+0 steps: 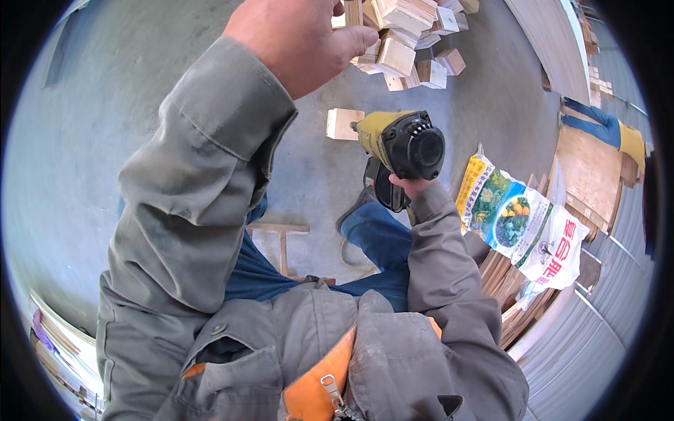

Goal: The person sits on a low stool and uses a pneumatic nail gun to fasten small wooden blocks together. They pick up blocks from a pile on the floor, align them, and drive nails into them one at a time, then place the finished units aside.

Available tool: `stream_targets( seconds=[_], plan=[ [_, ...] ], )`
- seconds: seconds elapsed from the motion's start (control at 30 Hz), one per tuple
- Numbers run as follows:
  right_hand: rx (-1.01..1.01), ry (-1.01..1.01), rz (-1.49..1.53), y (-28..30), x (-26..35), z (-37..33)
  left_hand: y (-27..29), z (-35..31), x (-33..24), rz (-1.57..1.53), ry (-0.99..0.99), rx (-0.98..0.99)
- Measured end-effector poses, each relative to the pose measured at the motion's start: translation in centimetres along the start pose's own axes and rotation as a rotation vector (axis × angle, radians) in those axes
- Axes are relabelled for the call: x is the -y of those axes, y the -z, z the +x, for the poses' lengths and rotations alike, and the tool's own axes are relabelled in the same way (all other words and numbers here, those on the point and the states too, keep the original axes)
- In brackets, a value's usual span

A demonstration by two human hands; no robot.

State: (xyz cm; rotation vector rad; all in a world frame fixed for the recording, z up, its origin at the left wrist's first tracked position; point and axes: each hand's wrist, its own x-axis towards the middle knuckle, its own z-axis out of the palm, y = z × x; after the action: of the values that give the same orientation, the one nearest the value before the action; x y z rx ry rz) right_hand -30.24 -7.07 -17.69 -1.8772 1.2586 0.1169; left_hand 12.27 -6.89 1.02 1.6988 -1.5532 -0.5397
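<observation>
Looks like a woodworking workshop. Has a smooth grey concrete-like floor [302, 168], with a heap of cut wooden blocks [397, 55] lying on it near the top edge. Holds large wooden panels [551, 38] and long timber strips [497, 274] along the right side, with ribbed grey sheeting [583, 372] beyond. Includes a yellow-and-black handheld power tool [418, 144], gripped in the right hand [413, 185].

The camera sits on the head and looks down, close above the jacket [302, 326], toward the floor [309, 168].
</observation>
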Motion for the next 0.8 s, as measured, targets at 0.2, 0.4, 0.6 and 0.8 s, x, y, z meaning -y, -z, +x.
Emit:
stream_targets(
  seconds=[0.2, 0.4, 0.6, 0.8],
  plan=[
    [0.033, -0.105, 0.011, -0.8, -2.0, 1.0, 0.3, -1.0, -1.7, 0.054, -0.049, -0.070],
    [-0.077, 0.080, -0.126, -1.3, -1.7, 2.3, -0.7, -0.9, 1.7, 0.057, -0.105, 0.000],
    [-0.107, 0.108, -0.218, 4.4, 1.8, -0.6, -1.2, -0.9, 1.5, 0.049, -0.069, 0.020],
    [-0.069, -0.265, 0.055, 3.7, -2.8, -1.4, -1.7, -0.9, 2.8, 0.127, -0.045, 0.072]
  ],
)
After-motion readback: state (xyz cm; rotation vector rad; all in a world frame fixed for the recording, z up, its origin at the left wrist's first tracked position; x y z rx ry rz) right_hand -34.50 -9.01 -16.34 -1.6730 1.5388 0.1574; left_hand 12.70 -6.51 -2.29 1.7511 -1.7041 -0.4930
